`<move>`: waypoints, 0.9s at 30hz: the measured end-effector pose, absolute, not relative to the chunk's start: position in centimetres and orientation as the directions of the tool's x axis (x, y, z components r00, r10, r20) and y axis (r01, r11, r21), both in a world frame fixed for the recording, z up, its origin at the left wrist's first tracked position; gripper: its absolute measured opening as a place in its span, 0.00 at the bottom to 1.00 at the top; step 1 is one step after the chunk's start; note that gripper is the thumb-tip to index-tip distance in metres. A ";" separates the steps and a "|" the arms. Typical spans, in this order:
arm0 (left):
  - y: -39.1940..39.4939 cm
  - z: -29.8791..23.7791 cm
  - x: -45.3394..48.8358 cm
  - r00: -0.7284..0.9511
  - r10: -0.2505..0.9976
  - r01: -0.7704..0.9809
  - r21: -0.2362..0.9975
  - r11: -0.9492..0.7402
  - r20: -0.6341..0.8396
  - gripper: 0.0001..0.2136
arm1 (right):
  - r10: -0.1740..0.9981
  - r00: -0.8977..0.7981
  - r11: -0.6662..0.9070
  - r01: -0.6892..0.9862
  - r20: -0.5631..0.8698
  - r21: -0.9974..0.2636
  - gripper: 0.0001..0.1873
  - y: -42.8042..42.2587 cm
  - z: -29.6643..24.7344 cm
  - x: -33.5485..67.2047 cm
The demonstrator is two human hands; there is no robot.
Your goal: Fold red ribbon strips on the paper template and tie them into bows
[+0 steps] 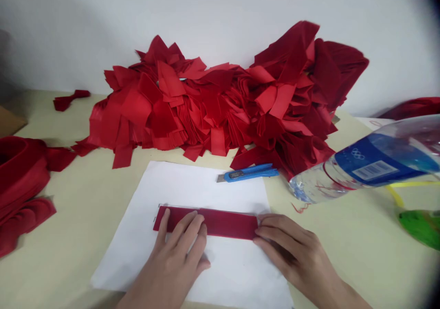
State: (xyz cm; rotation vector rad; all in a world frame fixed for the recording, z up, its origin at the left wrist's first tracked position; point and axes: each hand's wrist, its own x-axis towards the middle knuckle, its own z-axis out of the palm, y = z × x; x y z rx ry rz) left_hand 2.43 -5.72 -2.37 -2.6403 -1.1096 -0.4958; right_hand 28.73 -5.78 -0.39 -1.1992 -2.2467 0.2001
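Note:
A dark red fabric strip (220, 223) lies flat across a white paper sheet (220, 272) on the table. My left hand (175, 254) presses down on the strip's left half with its fingers spread. My right hand (292, 249) grips the strip's right end, with its fingers lying across the edge. Beyond the strip, a blue utility knife (248, 173) rests on the paper's far edge, its blade pointing left. A large heap of cut red fabric pieces (213, 107) stands behind the paper, against the wall.
A folded stack of red fabric (20, 180) lies at the left. A clear plastic water bottle (364, 162) with a blue label looms at the right, above a yellow strap (395, 192) and a green object (421, 228). A white wall (62, 34) bounds the far side.

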 end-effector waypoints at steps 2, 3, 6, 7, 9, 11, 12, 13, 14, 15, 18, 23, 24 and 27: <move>-5.7 -2.2 2.6 0.637 0.651 0.731 -0.057 -0.680 0.413 0.17 | 0.794 -0.431 0.587 0.726 0.428 -0.359 0.05 -5.8 -0.5 28.8; -5.7 -2.2 2.6 0.628 0.655 0.736 -0.046 -0.676 0.419 0.17 | 0.793 -0.431 0.587 0.730 0.430 -0.351 0.05 -5.8 -0.6 28.8; -5.7 -2.0 2.7 0.625 0.658 0.738 -0.043 -0.673 0.420 0.17 | 0.791 -0.435 0.586 0.738 0.429 -0.333 0.04 -5.8 -0.7 28.9; -5.7 -1.9 2.6 0.632 0.657 0.735 -0.048 -0.677 0.410 0.17 | 0.792 -0.437 0.586 0.740 0.427 -0.329 0.05 -5.9 -0.7 28.9; -5.7 -1.8 2.5 0.645 0.657 0.728 -0.053 -0.683 0.390 0.18 | 0.800 -0.434 0.576 0.749 0.414 -0.328 0.07 -6.0 -0.8 29.0; -5.6 -1.7 2.3 0.650 0.665 0.728 -0.051 -0.683 0.368 0.18 | 0.813 -0.426 0.561 0.756 0.397 -0.337 0.10 -6.1 -0.9 29.1; -5.6 -1.6 2.3 0.656 0.666 0.725 -0.052 -0.687 0.355 0.18 | 0.818 -0.421 0.554 0.759 0.392 -0.342 0.10 -6.1 -0.9 29.1; -5.6 -1.6 2.2 0.656 0.668 0.726 -0.051 -0.686 0.350 0.18 | 0.821 -0.419 0.551 0.760 0.388 -0.344 0.10 -6.1 -1.0 29.1; -5.6 -1.6 2.2 0.652 0.671 0.729 -0.046 -0.683 0.352 0.18 | 0.820 -0.420 0.552 0.760 0.390 -0.343 0.10 -6.1 -1.0 29.1; -5.5 -1.5 2.2 0.646 0.674 0.732 -0.039 -0.681 0.359 0.18 | 0.817 -0.423 0.555 0.760 0.391 -0.339 0.09 -6.0 -0.9 29.1; -5.4 -1.3 2.3 0.631 0.669 0.735 -0.025 -0.678 0.393 0.19 | 0.808 -0.432 0.566 0.758 0.400 -0.323 0.08 -5.9 -0.8 29.0; -5.3 -1.1 2.5 0.612 0.670 0.739 -0.002 -0.674 0.419 0.19 | 0.798 -0.426 0.569 0.766 0.425 -0.299 0.08 -6.0 -0.5 28.9; -5.3 -1.2 2.5 0.607 0.668 0.738 0.008 -0.675 0.430 0.19 | 0.789 -0.436 0.579 0.763 0.433 -0.288 0.08 -6.0 -0.5 28.9; -5.4 -1.6 2.4 0.613 0.662 0.732 0.003 -0.681 0.431 0.18 | 0.742 -0.487 0.638 0.724 0.460 -0.262 0.08 -5.9 -0.3 28.7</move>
